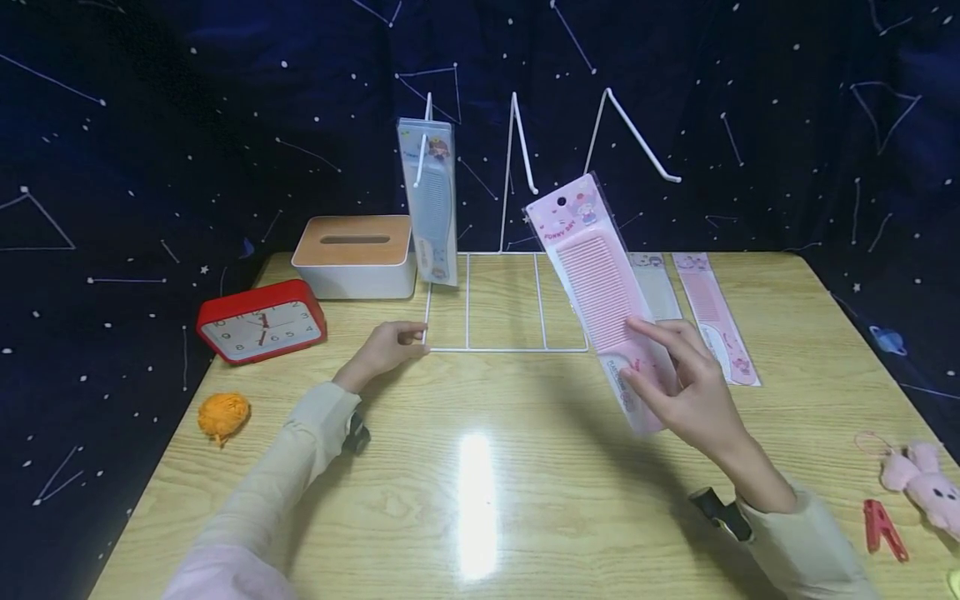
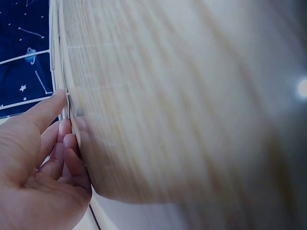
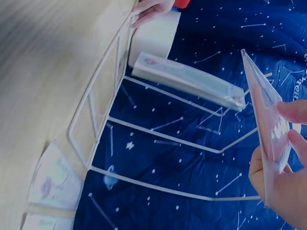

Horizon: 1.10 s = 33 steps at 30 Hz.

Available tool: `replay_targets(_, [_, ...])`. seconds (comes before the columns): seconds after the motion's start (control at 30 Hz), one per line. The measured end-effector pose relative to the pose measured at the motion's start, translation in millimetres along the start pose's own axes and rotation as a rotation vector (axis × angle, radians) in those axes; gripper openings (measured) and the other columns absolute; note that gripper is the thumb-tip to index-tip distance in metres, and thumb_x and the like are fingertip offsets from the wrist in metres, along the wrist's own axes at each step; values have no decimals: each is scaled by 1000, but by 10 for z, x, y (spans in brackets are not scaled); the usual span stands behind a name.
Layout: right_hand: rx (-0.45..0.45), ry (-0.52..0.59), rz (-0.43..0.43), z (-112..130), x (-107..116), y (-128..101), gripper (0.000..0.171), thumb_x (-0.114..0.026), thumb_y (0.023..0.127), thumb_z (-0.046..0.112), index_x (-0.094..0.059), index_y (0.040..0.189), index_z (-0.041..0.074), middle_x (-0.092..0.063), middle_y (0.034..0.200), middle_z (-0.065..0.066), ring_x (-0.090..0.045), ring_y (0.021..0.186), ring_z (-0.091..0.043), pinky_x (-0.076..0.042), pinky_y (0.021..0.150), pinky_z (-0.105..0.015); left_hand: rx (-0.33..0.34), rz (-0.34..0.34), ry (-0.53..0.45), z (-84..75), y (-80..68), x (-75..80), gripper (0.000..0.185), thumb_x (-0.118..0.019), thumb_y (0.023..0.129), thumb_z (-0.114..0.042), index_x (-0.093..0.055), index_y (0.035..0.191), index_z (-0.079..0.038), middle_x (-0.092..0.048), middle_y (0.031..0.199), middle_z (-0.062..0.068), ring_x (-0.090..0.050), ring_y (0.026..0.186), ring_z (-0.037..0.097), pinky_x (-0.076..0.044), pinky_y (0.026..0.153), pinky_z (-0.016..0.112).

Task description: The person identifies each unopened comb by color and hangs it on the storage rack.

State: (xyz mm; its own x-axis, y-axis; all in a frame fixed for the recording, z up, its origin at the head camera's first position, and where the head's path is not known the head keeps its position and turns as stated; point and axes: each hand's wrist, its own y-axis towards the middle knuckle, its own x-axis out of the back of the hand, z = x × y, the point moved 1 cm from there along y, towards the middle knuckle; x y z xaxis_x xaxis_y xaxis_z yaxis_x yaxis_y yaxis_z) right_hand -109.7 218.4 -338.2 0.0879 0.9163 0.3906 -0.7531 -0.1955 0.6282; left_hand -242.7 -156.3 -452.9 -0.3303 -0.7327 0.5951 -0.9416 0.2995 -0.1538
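A white wire rack stands at the back of the wooden table, with slanted hooks rising from its flat base. A blue packaged comb hangs on the leftmost hook. My left hand holds the base's front left corner, thumb and curled fingers at the wire. My right hand pinches the lower end of a pink packaged comb and holds it tilted in the air in front of the rack's right side. The right wrist view shows the pink package edge-on near the hooks.
Two more packaged combs lie flat to the right of the rack. A tissue box, a red clock and an orange yarn ball sit on the left. A pink plush and red clip lie at the right edge.
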Motion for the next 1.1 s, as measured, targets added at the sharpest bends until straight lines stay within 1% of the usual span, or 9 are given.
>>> replay_targets(0.2, [4, -13, -1, -10, -139, 116, 59, -69, 65, -25, -59, 120, -8, -52, 113, 5, -50, 102, -8, -42, 82, -8, -6, 4, 8, 12, 6, -8, 49, -66, 89, -20, -54, 132, -1, -61, 121, 15, -54, 110, 29, -44, 98, 43])
replay_targets(0.27, [-17, -25, -2, -11, -160, 137, 58, -70, 66, -23, -59, 121, -7, -52, 111, 8, -50, 99, -7, -42, 79, -8, -7, 2, 10, 14, 16, -13, 48, -66, 89, -20, -54, 132, -1, -61, 120, 15, -54, 110, 29, -44, 98, 43])
replay_targets(0.37, [-56, -47, -6, -14, -191, 163, 56, -71, 69, -18, -60, 121, -4, -51, 110, 10, -47, 92, -8, -39, 68, -9, -9, -3, 11, 3, 23, -11, 48, -67, 89, -19, -54, 132, -1, -61, 120, 15, -54, 109, 29, -44, 98, 43])
replay_targets(0.5, [-139, -66, 17, -65, -254, 221, 55, -72, 74, -11, -59, 125, 0, -52, 111, 7, -43, 88, -8, -35, 62, -15, -9, -8, 13, -19, 10, -1, 47, -67, 89, -18, -55, 131, 0, -61, 119, 15, -55, 108, 29, -44, 97, 43])
replay_targets(0.57, [-191, -31, 46, -124, -299, 279, 54, -70, 78, -8, -57, 128, 2, -52, 113, 4, -45, 91, -8, -40, 67, -13, -5, -12, 9, -24, -1, 2, 47, -67, 89, -18, -55, 131, 1, -61, 119, 16, -55, 109, 30, -44, 97, 43])
replay_targets(0.67, [-268, 87, 85, -248, -387, 411, 52, -66, 83, -6, -52, 133, 1, -51, 117, -3, -50, 94, -9, -46, 75, -13, -7, -17, 8, -26, -4, 9, 47, -67, 89, -17, -55, 130, 1, -62, 118, 16, -56, 109, 30, -44, 97, 43])
replay_targets(0.77, [-345, 200, 128, -393, -490, 563, 52, -62, 87, -4, -46, 136, 0, -49, 119, -9, -53, 92, -9, -50, 74, -15, -17, -16, 15, -19, 4, 8, 47, -67, 89, -17, -55, 130, 2, -62, 117, 16, -55, 107, 29, -44, 97, 43])
replay_targets(0.9, [-420, 228, 200, -584, -639, 778, 53, -61, 89, 0, -42, 139, 4, -49, 117, -17, -56, 92, -11, -50, 77, -19, -22, -17, 28, -9, 7, 2, 48, -67, 88, -19, -55, 130, 1, -63, 115, 14, -55, 104, 28, -44, 95, 43])
replay_targets(1.1, [-463, 207, 259, -821, -805, 1114, 53, -61, 91, 6, -39, 140, 7, -47, 121, -23, -56, 105, -31, -47, 91, -38, -8, -21, 15, 9, 19, -5, 47, -68, 88, -19, -56, 130, 0, -63, 115, 14, -54, 103, 27, -44, 94, 42])
